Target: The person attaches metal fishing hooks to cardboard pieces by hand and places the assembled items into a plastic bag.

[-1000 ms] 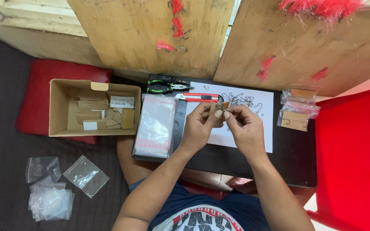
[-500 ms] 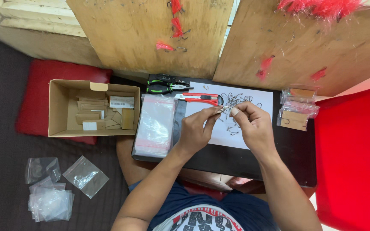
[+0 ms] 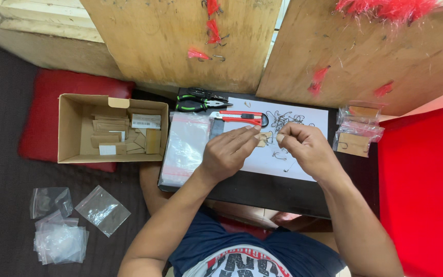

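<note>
Left hand (image 3: 227, 153) and right hand (image 3: 306, 149) pinch a small tan card (image 3: 265, 138); red utility knife (image 3: 239, 118), green-handled pliers (image 3: 197, 106) and loose metal hooks (image 3: 282, 120) lie just beyond.

A white sheet of paper (image 3: 283, 154) is spread on a black table (image 3: 262, 192), with dark grey hooks (image 3: 283, 120) scattered on it. A small tan card (image 3: 265, 137) is seen between the left hand (image 3: 226, 154) and the right hand (image 3: 306, 149). A red and black knife (image 3: 239, 118) is laid beside pliers (image 3: 196, 101) with green and black handles. Brown cards are kept in a brown cardboard box (image 3: 70, 128), which is set on a red cushion (image 3: 42, 123). Clear bags (image 3: 62, 225) are strewn on a dark grey floor (image 3: 1, 169). Red feathers (image 3: 211, 23) are pinned on pale wooden boards (image 3: 180, 46). A navy shirt (image 3: 232, 251) with red and white print is worn.
</note>
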